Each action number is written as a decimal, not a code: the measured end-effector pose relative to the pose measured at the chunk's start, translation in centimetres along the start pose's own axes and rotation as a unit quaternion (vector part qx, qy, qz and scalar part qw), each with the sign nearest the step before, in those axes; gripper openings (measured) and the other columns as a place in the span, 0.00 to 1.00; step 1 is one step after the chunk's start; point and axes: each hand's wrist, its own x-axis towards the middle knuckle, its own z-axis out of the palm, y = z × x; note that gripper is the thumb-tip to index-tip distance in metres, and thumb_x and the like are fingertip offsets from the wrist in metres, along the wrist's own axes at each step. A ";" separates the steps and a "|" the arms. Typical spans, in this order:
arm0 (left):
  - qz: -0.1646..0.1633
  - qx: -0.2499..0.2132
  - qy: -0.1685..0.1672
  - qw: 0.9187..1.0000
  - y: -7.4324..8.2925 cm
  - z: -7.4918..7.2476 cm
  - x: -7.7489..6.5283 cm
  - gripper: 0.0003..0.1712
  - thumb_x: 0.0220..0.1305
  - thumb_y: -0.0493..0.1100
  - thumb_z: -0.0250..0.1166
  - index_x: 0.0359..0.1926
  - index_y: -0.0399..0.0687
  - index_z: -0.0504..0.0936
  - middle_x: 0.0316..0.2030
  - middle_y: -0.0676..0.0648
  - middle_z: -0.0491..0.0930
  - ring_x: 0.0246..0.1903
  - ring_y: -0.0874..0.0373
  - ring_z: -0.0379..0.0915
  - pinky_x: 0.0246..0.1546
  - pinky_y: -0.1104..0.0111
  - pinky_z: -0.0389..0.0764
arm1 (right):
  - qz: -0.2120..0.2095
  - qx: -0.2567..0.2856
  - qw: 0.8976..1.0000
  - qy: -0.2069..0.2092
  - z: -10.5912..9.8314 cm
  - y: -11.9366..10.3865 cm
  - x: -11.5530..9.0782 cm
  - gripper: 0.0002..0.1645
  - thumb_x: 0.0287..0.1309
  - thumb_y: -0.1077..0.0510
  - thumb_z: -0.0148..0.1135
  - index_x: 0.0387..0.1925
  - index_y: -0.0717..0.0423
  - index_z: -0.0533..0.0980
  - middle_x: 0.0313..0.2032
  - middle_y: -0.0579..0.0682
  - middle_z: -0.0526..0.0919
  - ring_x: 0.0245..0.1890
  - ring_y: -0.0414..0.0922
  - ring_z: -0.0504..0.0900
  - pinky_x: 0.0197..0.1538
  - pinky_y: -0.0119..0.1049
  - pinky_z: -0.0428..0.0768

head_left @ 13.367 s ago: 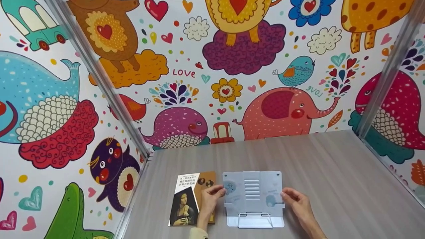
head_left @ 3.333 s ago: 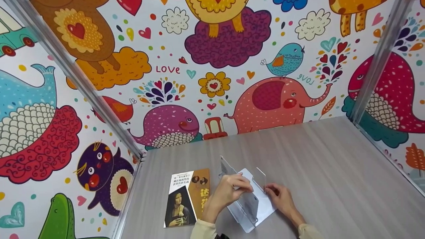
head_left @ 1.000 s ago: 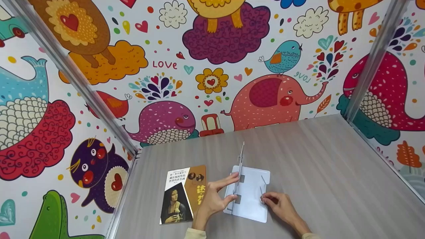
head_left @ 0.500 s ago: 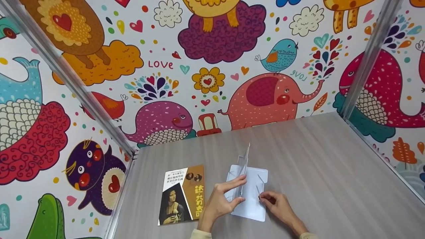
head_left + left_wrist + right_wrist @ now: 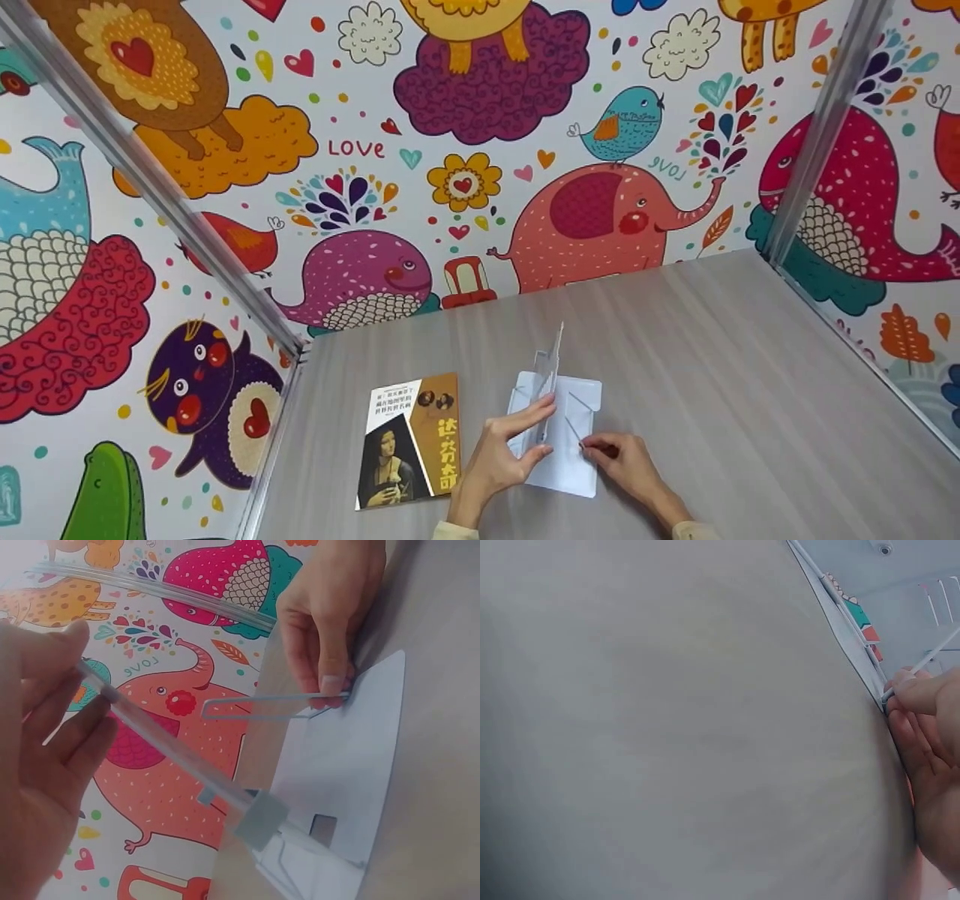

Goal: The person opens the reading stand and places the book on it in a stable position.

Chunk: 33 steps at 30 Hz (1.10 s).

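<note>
A white metal book stand rests sideways on the table, its back plate raised from the flat base. My left hand holds the back plate between thumb and fingers; the left wrist view shows the plate's edge in that grip. With thumb and fingertips, my right hand pinches the stand's thin wire leg just above the base. In the left wrist view the wire leg is a narrow loop pointing towards the plate. The right wrist view shows mostly tabletop, with the right hand at its edge.
A paperback book with a portrait on its cover lies flat, left of the stand and close to my left hand. Behind the grey wood-grain table stands a cartoon-printed wall, with metal posts at both corners.
The stand, earlier facing me with both hands at its sides, is now turned sideways. Lately the back plate leans more to the right, and my right hand has swung the wire leg left, towards it.
</note>
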 end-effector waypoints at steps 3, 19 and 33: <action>-0.003 0.009 -0.003 1.000 -0.9 0.7 -0.3 0.28 0.53 0.36 0.66 0.57 0.43 0.73 0.57 0.40 0.72 0.57 0.49 0.69 0.54 0.63 0.73 | 0.004 0.009 1.000 0.005 0.1 0.0 -0.1 0.06 0.46 0.64 0.68 0.30 0.53 0.83 0.28 0.45 0.85 0.25 0.34 0.79 0.27 0.25 0.77; -0.004 0.071 -0.045 0.996 -2.2 2.8 -0.4 0.28 0.55 0.42 0.65 0.59 0.52 0.72 0.60 0.50 0.70 0.59 0.60 0.66 0.56 0.68 0.71 | -0.002 -0.002 1.000 0.014 -0.1 0.3 -0.3 0.07 0.45 0.64 0.69 0.30 0.52 0.84 0.28 0.43 0.85 0.26 0.33 0.79 0.28 0.25 0.78; -0.015 0.060 -0.065 0.996 -1.9 3.7 0.0 0.26 0.58 0.42 0.63 0.59 0.48 0.72 0.61 0.50 0.69 0.59 0.57 0.66 0.57 0.66 0.71 | 0.032 0.003 0.999 0.001 -0.5 0.0 0.0 0.07 0.44 0.61 0.69 0.30 0.50 0.85 0.29 0.42 0.86 0.29 0.35 0.83 0.31 0.27 0.80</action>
